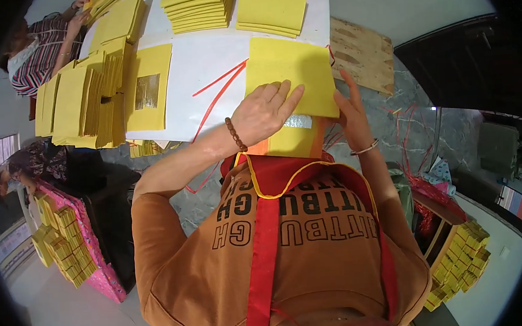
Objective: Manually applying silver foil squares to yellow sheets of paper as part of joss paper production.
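A stack of yellow paper (294, 62) lies at the front right of the white table. My left hand (270, 110) rests flat on its near left part, fingers stretched and a little apart. At the stack's right edge my right hand (353, 111) is upright, its fingers extended and its thumb beside the edge; it grips nothing visible. Under the near edge, by the apron, a yellow sheet with a silver patch (299, 122) and orange edging sticks out. Red string (224, 96) runs from the stack's left side across the table, one strand hanging off the front edge.
Piles of yellow paper (78, 102) stand on the table's left, with more stacks (198, 8) behind. A plywood board (362, 55) is at the right. Another person (45, 50) handles paper at far left. Bundles (65, 240) lie lower left, and more (458, 264) lower right.
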A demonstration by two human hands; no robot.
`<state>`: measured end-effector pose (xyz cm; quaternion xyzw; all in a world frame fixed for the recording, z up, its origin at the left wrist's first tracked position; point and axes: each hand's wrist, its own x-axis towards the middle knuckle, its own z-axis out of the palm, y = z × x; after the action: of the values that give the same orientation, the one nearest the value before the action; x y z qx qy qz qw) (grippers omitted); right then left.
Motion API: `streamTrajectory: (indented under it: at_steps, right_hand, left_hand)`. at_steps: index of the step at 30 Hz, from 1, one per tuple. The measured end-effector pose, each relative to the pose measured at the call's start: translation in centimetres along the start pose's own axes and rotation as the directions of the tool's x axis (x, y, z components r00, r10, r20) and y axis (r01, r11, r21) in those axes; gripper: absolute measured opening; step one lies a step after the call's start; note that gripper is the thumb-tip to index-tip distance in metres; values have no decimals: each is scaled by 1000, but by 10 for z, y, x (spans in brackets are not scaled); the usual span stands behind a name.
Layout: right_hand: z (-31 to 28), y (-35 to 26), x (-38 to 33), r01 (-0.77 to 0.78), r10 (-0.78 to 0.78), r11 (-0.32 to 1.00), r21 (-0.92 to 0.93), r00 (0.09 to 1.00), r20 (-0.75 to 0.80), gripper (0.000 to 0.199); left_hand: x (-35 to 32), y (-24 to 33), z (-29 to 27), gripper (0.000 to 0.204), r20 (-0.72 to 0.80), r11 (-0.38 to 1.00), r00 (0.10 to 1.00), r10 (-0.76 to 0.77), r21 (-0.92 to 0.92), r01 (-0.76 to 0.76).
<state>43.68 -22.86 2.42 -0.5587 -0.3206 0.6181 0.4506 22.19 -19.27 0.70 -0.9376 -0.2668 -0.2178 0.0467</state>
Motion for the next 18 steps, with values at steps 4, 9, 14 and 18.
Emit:
streamTrajectory:
  at_steps: [4, 9, 14, 18]
  right_hand:
    - [-3, -10, 37, 239, -226, 970, -32, 946, 232, 43]
    - [8, -51, 114, 294, -278, 956, -11, 913, 298, 37]
    - [3, -22, 245, 424, -402, 906, 15, 847, 347, 37]
    - [-6, 22, 302, 274, -250, 960, -54, 930, 269, 37]
  left_hand:
    - [11, -7, -11, 46, -88, 993, 995, -42, 103, 51]
    - [3, -2, -20, 46, -266, 944, 942, -206, 200, 263]
    - [-17, 8, -5, 51, -17, 949, 950, -311, -63, 309]
    - [-29, 12, 1, 45, 49, 921, 923, -382, -63, 384]
